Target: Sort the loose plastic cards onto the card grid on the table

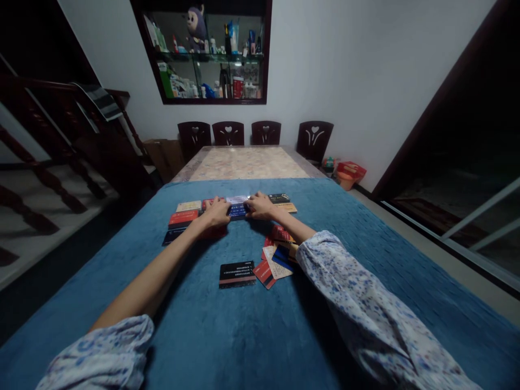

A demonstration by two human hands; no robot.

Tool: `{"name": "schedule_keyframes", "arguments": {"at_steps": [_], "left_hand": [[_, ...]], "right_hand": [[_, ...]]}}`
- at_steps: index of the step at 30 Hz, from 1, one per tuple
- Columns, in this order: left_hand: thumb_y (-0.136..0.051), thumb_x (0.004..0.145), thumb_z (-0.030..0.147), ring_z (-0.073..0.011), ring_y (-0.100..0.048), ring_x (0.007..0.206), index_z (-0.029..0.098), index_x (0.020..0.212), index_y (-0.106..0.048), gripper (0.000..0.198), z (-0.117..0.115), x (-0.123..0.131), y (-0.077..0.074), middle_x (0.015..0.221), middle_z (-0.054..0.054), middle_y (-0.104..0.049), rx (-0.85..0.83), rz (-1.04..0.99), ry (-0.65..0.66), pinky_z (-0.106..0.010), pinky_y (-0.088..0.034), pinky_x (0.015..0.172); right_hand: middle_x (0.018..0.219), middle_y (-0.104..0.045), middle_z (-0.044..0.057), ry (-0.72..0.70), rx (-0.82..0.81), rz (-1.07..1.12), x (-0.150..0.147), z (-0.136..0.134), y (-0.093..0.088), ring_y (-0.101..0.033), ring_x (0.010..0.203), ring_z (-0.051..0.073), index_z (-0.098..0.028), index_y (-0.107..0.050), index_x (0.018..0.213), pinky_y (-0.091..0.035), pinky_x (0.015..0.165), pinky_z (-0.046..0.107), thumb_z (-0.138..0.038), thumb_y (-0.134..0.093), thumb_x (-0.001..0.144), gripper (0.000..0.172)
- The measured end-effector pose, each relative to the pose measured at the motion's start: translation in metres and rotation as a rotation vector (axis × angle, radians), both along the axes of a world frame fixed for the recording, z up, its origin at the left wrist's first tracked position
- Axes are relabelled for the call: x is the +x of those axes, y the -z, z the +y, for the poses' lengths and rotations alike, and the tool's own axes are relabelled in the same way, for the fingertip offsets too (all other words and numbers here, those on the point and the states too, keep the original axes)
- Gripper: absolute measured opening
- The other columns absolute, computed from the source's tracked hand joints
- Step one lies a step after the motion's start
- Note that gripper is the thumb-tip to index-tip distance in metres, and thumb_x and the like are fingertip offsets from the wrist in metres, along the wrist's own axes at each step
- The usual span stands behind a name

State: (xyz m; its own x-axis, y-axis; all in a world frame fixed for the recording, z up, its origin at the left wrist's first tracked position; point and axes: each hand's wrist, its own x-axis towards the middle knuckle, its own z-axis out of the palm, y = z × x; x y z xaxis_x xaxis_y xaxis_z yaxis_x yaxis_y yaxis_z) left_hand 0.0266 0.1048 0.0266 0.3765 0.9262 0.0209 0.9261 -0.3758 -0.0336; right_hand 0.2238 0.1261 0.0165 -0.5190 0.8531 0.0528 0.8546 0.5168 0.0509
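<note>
My left hand (216, 212) and my right hand (260, 206) both reach far out over a blue cloth (365, 281) and pinch the two ends of a dark blue card (238, 211). Around it lie rows of cards: a beige card (189, 206), a red card (183, 218), a black card (279, 198) and a tan card (286, 207). Closer to me a black card (237, 273) lies alone, beside a loose pile of cards (275, 259) partly under my right forearm.
Beyond the cloth the bare marble tabletop (244, 162) runs to several dark chairs (228, 132) at the wall. A glass cabinet (205, 51) hangs above. A wooden stair rail (49, 135) stands on the left, a red bag (350, 172) on the floor to the right.
</note>
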Motion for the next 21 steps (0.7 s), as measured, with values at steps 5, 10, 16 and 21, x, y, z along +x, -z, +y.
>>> {"name": "schedule_keyframes", "arguments": {"at_steps": [5, 10, 16, 21], "left_hand": [[-0.057, 0.078, 0.025, -0.0412, -0.043, 0.126, 0.02, 0.123, -0.065, 0.047, 0.0034, -0.0009, 0.0012, 0.129, -0.018, -0.059, -0.023, -0.021, -0.009, -0.063, -0.034, 0.101], [-0.058, 0.079, 0.027, -0.0418, -0.042, 0.127, 0.022, 0.123, -0.065, 0.046, 0.0062, -0.0021, 0.0028, 0.132, -0.017, -0.059, -0.035, -0.039, -0.014, -0.064, -0.034, 0.101], [-0.058, 0.079, 0.027, -0.0404, -0.043, 0.126, 0.022, 0.125, -0.064, 0.046, 0.0053, -0.0031, -0.0002, 0.131, -0.016, -0.06, -0.043, -0.04, -0.013, -0.06, -0.036, 0.1], [-0.058, 0.079, 0.028, -0.0398, -0.042, 0.126, 0.025, 0.125, -0.064, 0.046, 0.0094, -0.006, 0.0021, 0.129, -0.014, -0.061, -0.05, -0.046, -0.012, -0.06, -0.035, 0.099]], "right_hand": [[0.132, -0.061, 0.014, 0.002, 0.001, 0.013, 0.0002, 0.003, 0.0029, -0.045, 0.122, 0.034, -0.024, -0.063, 0.13, -0.039, 0.096, 0.045, -0.046, -0.062, 0.086, 0.049], [0.132, -0.061, 0.014, 0.007, -0.008, 0.012, 0.0005, 0.0019, 0.0012, -0.046, 0.123, 0.035, -0.023, -0.062, 0.133, -0.039, 0.095, 0.045, -0.047, -0.062, 0.086, 0.052], [0.131, -0.062, 0.013, 0.015, -0.002, 0.014, 0.0005, 0.0022, 0.0014, -0.048, 0.122, 0.033, -0.025, -0.06, 0.134, -0.039, 0.094, 0.042, -0.046, -0.063, 0.086, 0.053], [0.131, -0.062, 0.012, 0.022, -0.004, 0.015, 0.0009, -0.0015, -0.0021, -0.048, 0.123, 0.033, -0.029, -0.059, 0.137, -0.04, 0.095, 0.043, -0.047, -0.064, 0.086, 0.054]]}}
